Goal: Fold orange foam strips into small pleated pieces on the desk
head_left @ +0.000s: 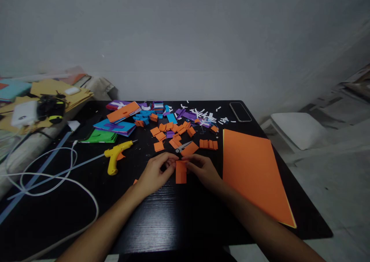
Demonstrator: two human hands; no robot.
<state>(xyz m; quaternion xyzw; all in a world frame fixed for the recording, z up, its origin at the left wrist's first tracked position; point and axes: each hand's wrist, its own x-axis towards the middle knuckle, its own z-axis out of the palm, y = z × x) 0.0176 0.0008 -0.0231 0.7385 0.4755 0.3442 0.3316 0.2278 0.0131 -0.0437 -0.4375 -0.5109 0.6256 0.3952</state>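
Observation:
Both hands meet at a small folded orange paper piece (181, 172) near the middle of the black table. My left hand (158, 171) pinches its upper left edge between thumb and fingers. On the other side, my right hand (203, 169) has its thumb and fingers closed on the upper right edge. Grey-handled scissors (182, 147) lie just beyond the fingertips, partly over a flat orange piece (190, 149). Several more folded orange pieces (160, 136) are scattered behind them.
A yellow glue gun (116, 156) lies left, near looping white cables (86, 188). Large orange sheets (251, 169) lie right, with a phone (240, 112) behind. Coloured paper stacks (115, 127) and white and purple scraps (202, 115) lie at the back. A white stool (297, 129) stands beyond the right edge.

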